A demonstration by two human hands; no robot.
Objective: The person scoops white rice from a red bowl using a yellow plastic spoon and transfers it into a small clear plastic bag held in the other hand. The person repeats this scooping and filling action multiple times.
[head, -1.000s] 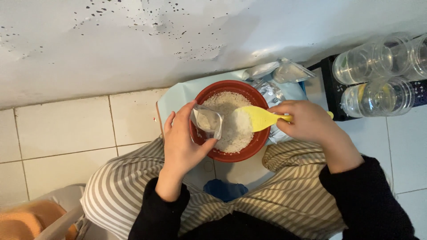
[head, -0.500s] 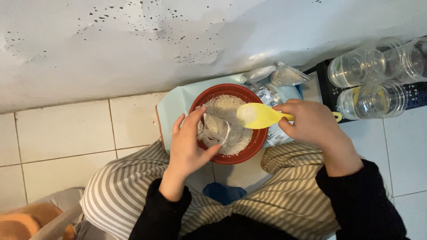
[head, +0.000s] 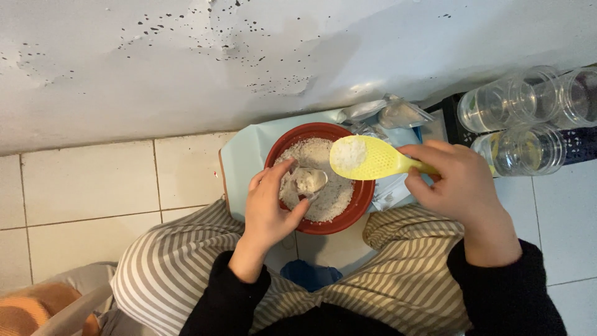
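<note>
Light was even, bright and cool, falling from above. A soft shadow spread across the white wall [head: 298, 68] behind the bowl [head: 317, 177]. Focus stayed fairly sharp; the clear jars [head: 516, 106] showed faint glare.

Clear plastic jars [head: 519, 121] are lying on their sides in a dark crate [head: 575, 146] at the right. A speckled white wall [head: 186, 68] is meeting the tiled floor [head: 87, 186]. A blue object [head: 310, 274] is sitting between striped trouser legs [head: 168, 274].

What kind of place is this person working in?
Probably a home floor used for food prep: white floor tiles, a speckled wall, a red bowl of white grains, and clear jars lying nearby.
</note>
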